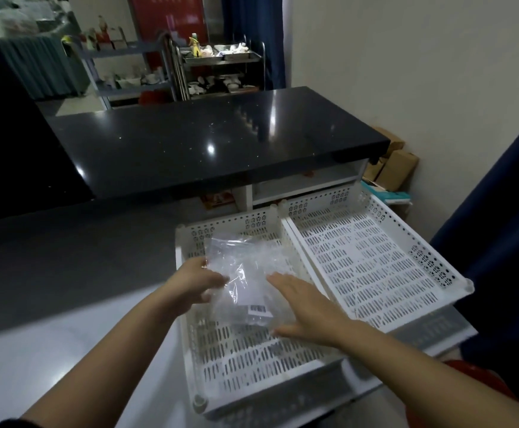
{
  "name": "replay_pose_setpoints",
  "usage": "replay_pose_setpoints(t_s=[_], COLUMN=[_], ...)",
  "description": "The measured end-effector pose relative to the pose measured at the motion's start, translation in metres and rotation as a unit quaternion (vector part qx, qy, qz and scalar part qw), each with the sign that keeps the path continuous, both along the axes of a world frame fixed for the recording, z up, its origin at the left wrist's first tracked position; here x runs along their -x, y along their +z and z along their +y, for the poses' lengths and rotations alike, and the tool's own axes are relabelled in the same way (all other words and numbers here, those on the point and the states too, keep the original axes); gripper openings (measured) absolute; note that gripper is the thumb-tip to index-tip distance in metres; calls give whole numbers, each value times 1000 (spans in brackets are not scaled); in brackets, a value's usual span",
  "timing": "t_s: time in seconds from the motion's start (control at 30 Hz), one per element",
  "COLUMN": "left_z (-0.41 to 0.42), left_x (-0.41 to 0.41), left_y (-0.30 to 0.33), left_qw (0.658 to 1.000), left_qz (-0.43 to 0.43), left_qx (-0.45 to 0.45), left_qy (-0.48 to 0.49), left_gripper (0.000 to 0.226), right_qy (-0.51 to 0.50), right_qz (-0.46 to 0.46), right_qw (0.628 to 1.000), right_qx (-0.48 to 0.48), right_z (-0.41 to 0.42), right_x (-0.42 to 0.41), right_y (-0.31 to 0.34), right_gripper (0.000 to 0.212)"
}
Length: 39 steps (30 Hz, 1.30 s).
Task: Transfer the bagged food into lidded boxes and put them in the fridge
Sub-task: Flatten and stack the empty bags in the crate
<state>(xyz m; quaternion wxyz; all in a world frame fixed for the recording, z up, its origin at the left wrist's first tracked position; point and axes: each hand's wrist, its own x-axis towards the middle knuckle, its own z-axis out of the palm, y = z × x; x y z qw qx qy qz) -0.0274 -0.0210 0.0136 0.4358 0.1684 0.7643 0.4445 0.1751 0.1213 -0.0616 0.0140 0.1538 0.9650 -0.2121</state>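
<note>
left hand (197, 281) fingers pinching clear plastic bag (245, 279) over white slotted tray (252, 359), right hand (306, 310) fingers spread flat on it

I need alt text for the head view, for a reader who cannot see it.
Two bare hands handle a clear plastic bag over the left of two white slotted trays; the left hand pinches it, the right hand lies flat. The right tray is empty.

Black polished countertop (208, 140): beyond the hands. Cardboard boxes (395, 168): floor, far right of the hands, against the wall. Metal trolley (221, 66): far background above the hands, shelves carrying what may be dishes, blurred. Blue curtain (253, 35): behind trolley.
</note>
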Motion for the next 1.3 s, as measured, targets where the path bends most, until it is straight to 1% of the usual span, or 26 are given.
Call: replay_pose_setpoints(t_s=[0.07, 0.13, 0.17, 0.2, 0.3, 0.37, 0.43, 0.47, 0.5, 0.57, 0.6, 0.63, 0.67, 0.7, 0.77, 0.8, 0.87, 0.97, 1.1, 1.17, 1.27, 1.3], left_z=[-6, -11, -13, -15, -20, -23, -24, -24, -25, -22, -18, -14, -8, -2, 14, 22, 41, 73, 115, 137, 164, 173], left_x=[1, 2, 4, 5, 11, 13, 14, 13, 10, 4, -1, -7, -14, -21, -38, -50, -77, -124, -179, -207, -256, -273], left_y=[11, 21, 26, 30, 39, 43, 45, 47, 49, 51, 53, 56, 59, 60, 65, 68, 76, 83, 76, 73, 71, 70], left_qw=[999, 995, 994, 993, 990, 990, 989, 989, 990, 993, 993, 991, 983, 966, 914, 889, 844, 792, 711, 688, 662, 651], left_qz=[-35, -65, -72, -78, -85, -78, -66, -55, -37, 11, 48, 99, 166, 243, 381, 428, 490, 544, 620, 640, 648, 652], left_qx=[-39, -73, -84, -94, -113, -119, -129, -134, -135, -119, -104, -91, -77, -64, -68, -80, -95, -94, -42, -39, -61, -68], left_qy=[-9, -10, -10, -9, -6, -5, -16, -23, -30, -23, -13, -14, -29, -55, -117, -146, -195, -260, -329, -340, -371, -382], left_gripper=[24, 19, 19, 19, 24, 27, 33, 43, 58, 101, 119, 127, 127, 123, 110, 105, 106, 111, 113, 108, 101, 98], right_qy=[0, -16, -27, -39, -59, -55, -54, -55, -56, -61, -64, -69, -74, -79, -88, -95, -108, -126, -164, -176, -205, -216], right_qz=[-4, 5, 18, 39, 145, 210, 268, 287, 298, 298, 296, 295, 296, 298, 300, 300, 299, 303, 334, 331, 321, 320], right_qw=[1000, 999, 999, 997, 986, 972, 953, 945, 940, 936, 934, 932, 929, 925, 918, 916, 911, 907, 884, 874, 867, 864], right_qx=[-24, -37, -42, -46, -58, -92, -128, -143, -156, -179, -190, -201, -212, -223, -242, -250, -261, -263, -283, -310, -322, -323], right_z=[-5, -11, -14, -16, -18, -15, -9, -5, -1, 8, 12, 17, 22, 27, 37, 42, 51, 64, 79, 87, 101, 105], right_x=[4, 10, 14, 17, 24, 24, 22, 20, 17, 10, 6, 0, -7, -15, -32, -41, -61, -98, -161, -198, -255, -275], right_y=[1, 7, 10, 13, 28, 42, 54, 59, 65, 75, 80, 84, 89, 93, 100, 103, 108, 113, 124, 128, 128, 128], right_gripper=[110, 111, 108, 100, 63, 52, 47, 45, 44, 40, 39, 38, 38, 38, 40, 41, 40, 36, 28, 34, 30, 32])
